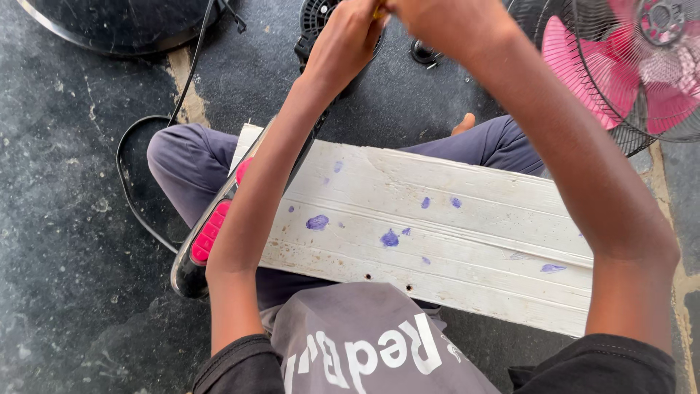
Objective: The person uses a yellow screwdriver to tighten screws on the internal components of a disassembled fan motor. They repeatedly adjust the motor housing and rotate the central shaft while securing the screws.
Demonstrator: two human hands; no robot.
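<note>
While a white board (437, 233) flecked with purple paint is carried across the lap of the seated person, both hands are raised together at the top edge of the view. The left hand (348, 40) is curled, its grip pinched on a small yellow object (378, 12), most of which is hidden. The right hand (445, 18) is blurred and partly cut off, so its grip cannot be told. Just beyond the hands, a black fan part (315, 18) lies on the dark floor (65, 277). A black panel with pink buttons (208, 233) lies at the board's left end, under the left forearm. A pink-bladed fan (634, 66) stands to the right, a black cable (135, 182) to the left.
</note>
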